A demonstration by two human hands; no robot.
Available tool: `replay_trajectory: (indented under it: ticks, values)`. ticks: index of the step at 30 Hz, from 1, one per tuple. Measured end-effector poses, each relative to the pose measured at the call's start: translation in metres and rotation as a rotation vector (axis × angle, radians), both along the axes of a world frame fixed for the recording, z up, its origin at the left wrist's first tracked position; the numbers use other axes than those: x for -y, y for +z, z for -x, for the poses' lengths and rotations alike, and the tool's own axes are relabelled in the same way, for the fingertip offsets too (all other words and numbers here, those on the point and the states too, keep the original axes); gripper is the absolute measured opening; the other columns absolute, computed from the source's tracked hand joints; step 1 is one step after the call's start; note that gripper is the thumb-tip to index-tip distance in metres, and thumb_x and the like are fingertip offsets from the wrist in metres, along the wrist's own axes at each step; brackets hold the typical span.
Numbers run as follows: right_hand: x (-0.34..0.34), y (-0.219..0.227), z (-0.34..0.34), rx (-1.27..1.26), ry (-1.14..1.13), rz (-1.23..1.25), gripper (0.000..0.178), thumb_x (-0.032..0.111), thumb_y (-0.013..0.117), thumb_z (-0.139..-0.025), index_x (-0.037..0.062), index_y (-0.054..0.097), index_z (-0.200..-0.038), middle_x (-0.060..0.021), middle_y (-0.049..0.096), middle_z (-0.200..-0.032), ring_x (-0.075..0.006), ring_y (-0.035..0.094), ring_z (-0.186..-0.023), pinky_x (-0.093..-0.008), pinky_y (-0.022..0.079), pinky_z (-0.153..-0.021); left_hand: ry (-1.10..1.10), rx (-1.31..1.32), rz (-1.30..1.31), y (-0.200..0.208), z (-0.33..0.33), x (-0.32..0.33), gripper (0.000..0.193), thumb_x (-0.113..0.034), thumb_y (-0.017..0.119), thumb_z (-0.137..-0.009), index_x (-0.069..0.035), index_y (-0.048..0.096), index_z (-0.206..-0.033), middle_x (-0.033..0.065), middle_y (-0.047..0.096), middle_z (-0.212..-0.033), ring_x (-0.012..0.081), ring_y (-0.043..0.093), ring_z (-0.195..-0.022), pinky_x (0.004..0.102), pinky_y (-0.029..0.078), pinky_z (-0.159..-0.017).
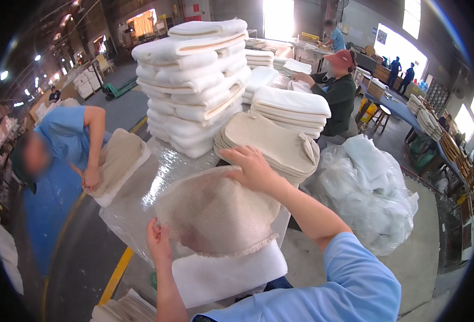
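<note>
A beige fabric cover (215,206) with a frayed near edge lies draped and bulging in front of me, over a white padded sheet (229,273). My right hand (253,169) grips the cover's far right edge, thumb on the near side and fingers stretched toward the stack behind. Close to the cover's left edge is my left hand (159,241), its fingers partly curled and apart; whether it touches the fabric is hard to see. Just beyond my right hand rests a stack of folded beige covers (269,139).
Clear plastic sheeting (164,161) covers the table. A tall stack of folded white pads (194,86) rises at the far side. A co-worker at left (68,129) presses on a beige-and-white pad (119,161). Another person (336,91) works beyond. A plastic-wrapped bundle (363,193) sits right.
</note>
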State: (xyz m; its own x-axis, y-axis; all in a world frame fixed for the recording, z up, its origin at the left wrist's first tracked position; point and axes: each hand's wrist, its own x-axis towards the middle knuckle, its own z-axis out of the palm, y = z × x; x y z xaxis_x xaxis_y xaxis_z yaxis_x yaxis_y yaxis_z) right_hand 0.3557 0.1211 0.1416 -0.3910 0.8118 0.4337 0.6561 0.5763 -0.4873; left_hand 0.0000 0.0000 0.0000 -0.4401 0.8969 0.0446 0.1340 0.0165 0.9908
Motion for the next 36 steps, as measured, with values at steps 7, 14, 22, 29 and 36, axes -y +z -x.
replay_trajectory:
  ticks: [7,14,22,29,36]
  values:
    - [0.100,-0.186,-0.097,0.016,-0.322,0.668,0.064,0.039,0.080,-0.091,0.0077,0.060,-0.144,-0.0179,0.070,-0.119,-0.0344,0.069,-0.110,-0.0434,0.055,-0.093,0.144,-0.147,0.350,-0.074,0.041,0.104,0.041,-0.020,0.066,-0.105,0.003,0.059,-0.138,0.0104,0.068,-0.120,0.0178,0.064,-0.106,0.0338,0.051,-0.095]
    - [0.184,-0.264,-0.074,-0.412,-0.500,1.207,0.082,0.054,0.082,-0.089,0.0002,0.058,-0.146,-0.0215,0.069,-0.134,-0.0310,0.067,-0.123,-0.0411,0.054,-0.103,-0.009,0.232,0.541,-0.100,0.060,0.131,0.043,-0.037,0.056,-0.111,-0.001,0.064,-0.133,0.0109,0.071,-0.113,0.0199,0.069,-0.096,0.0392,0.057,-0.077]
    - [0.191,-0.255,-0.057,-0.530,-0.459,1.193,0.080,0.049,0.084,-0.088,-0.0014,0.059,-0.144,-0.0214,0.068,-0.135,-0.0320,0.067,-0.124,-0.0434,0.053,-0.105,-0.035,0.474,0.605,-0.104,0.048,0.130,0.061,-0.049,0.048,-0.112,0.006,0.064,-0.133,0.0155,0.073,-0.123,0.0282,0.072,-0.109,0.0437,0.057,-0.094]
    - [0.264,-0.247,-0.068,-0.879,-0.423,1.210,0.065,0.037,0.083,-0.093,-0.0029,0.063,-0.140,-0.0167,0.071,-0.131,-0.0283,0.069,-0.119,-0.0427,0.056,-0.102,0.028,0.321,0.431,-0.092,0.041,0.179,0.064,-0.052,0.049,-0.111,0.007,0.063,-0.133,0.0174,0.069,-0.129,0.0281,0.068,-0.117,0.0422,0.055,-0.099]
    - [0.244,-0.211,-0.079,-1.078,-0.358,0.706,0.052,0.044,0.066,-0.105,0.0011,0.064,-0.134,-0.0126,0.071,-0.124,-0.0213,0.064,-0.116,-0.0374,0.050,-0.104,0.076,0.582,0.026,-0.005,0.018,0.145,0.070,-0.061,0.051,-0.109,0.001,0.058,-0.139,0.0132,0.063,-0.140,0.0274,0.061,-0.126,0.0429,0.048,-0.110]
